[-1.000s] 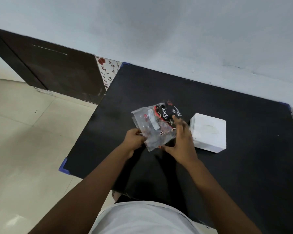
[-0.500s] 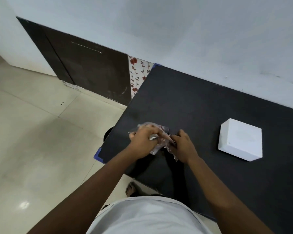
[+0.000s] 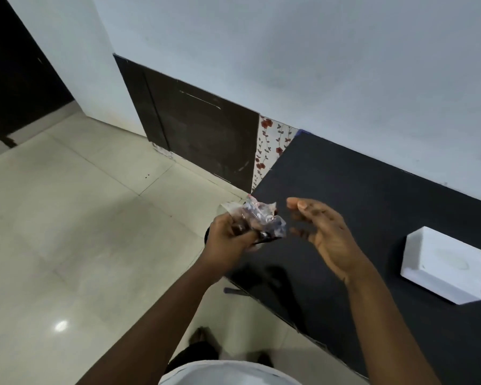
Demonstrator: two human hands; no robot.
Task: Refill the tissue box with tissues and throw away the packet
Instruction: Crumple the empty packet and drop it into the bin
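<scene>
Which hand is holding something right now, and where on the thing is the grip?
The left hand holds the crumpled empty packet, fingers closed round its lower end, the rest bunched above. The right hand is open beside it, holding nothing.

Crumpled packet [image 3: 257, 219] partly hidden in left hand [image 3: 228, 243] (print unreadable), both motion-blurred

Just a black table [image 3: 372, 195] pushed against the far wall, with a white tissue box [image 3: 443, 266] sitting flat near its right side. Pale tiled floor [image 3: 67, 232] on the left.
</scene>
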